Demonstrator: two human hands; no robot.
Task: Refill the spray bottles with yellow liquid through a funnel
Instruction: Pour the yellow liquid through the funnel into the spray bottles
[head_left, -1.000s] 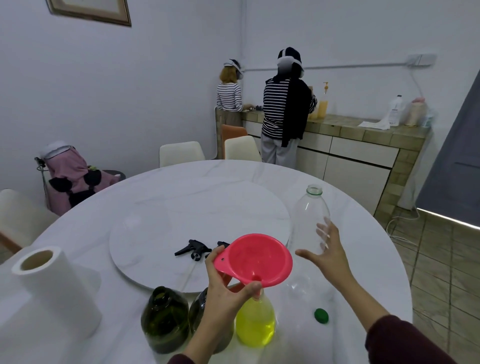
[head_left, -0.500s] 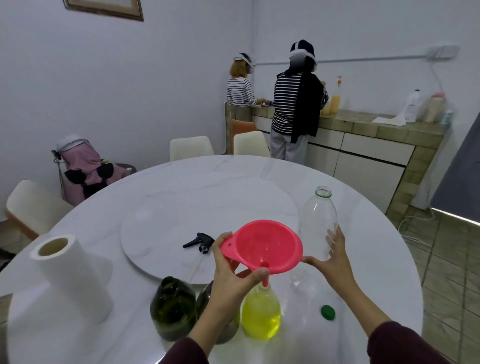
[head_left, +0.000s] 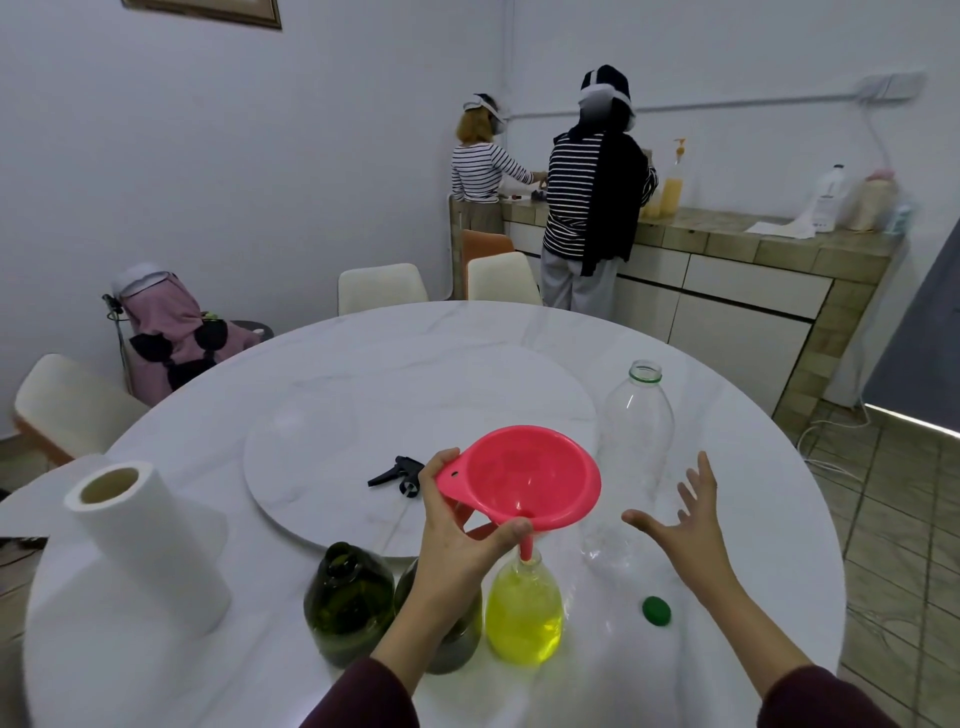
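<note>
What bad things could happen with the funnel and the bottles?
The pink funnel leans sideways in the left hand, with only its spout in the yellow bottle, so liquid might spill. The three small bottles stand close together near the table edge; a bump may topple them. The big clear bottle is empty, so the reaching right hand could knock it over.

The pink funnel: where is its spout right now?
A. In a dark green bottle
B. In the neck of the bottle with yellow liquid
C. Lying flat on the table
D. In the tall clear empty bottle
B: the left hand holds the pink funnel with its spout in the neck of the bottle of yellow liquid; the tall clear bottle stands apart with an open mouth.
</note>
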